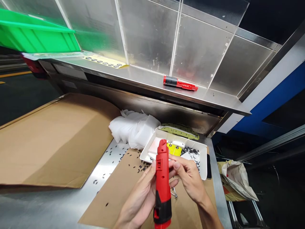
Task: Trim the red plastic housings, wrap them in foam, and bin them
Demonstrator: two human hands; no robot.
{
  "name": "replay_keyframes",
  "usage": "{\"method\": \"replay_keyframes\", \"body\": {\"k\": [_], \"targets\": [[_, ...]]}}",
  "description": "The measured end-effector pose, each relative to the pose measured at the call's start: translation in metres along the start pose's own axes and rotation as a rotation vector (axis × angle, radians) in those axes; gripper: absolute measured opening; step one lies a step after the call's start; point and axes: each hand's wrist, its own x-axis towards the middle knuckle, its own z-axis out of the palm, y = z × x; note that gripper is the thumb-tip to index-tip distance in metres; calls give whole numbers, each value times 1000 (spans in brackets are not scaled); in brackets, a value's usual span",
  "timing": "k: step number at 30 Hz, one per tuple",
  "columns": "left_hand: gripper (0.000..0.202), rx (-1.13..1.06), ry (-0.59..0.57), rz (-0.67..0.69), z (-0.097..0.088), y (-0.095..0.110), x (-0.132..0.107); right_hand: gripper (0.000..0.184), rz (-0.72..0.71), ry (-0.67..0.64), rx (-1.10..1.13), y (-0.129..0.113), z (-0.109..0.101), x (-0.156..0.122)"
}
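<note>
A red and black plastic tool housing (162, 178) stands nearly upright before me, with a small square opening in its upper part. My left hand (143, 194) grips it from the left, thumb along its edge and fingers behind. On the other side, my right hand (190, 178) is closed, thumb against the fingers close to the housing's edge. Whatever sits in that pinch is hidden or too small to name. Behind the hands is a white tray (203, 162) with yellow stickers (175, 149) and small black pieces (193, 152).
Brown cardboard (114, 194) covers part of the metal bench, with black bits scattered about. White foam sheets (134, 127) and a large carton (59, 140) lie left. A similar red-black housing (179, 83) rests on the shelf (143, 78). A green bin (40, 36) stands upper left.
</note>
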Motion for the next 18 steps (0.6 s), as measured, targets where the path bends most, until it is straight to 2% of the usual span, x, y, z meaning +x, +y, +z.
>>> {"method": "replay_keyframes", "body": {"k": [3,5,7,9,11,13,16,18], "targets": [[28,-11,-25,0,-4,-4,2,46,-9,81,-82,-1,3,-4],[48,-44,-39,-9,-7,-8,4,46,13,124,-102,0,5,-5],[69,-70,-57,-36,-8,-11,5,34,39,138,-72,2,5,-4],[79,-105,-89,-69,-9,-12,5,25,48,153,-63,4,3,-2],[80,-139,-97,-102,-9,-11,4,24,17,162,-86,3,1,-1],[80,-140,-82,-124,-9,-10,3,31,4,132,-84,2,-1,-2],[83,-127,-65,-98,-10,-10,3,36,39,61,-91,0,-2,-6],[79,-128,-76,-67,-11,-12,4,42,59,70,-155,0,-1,-8]]}}
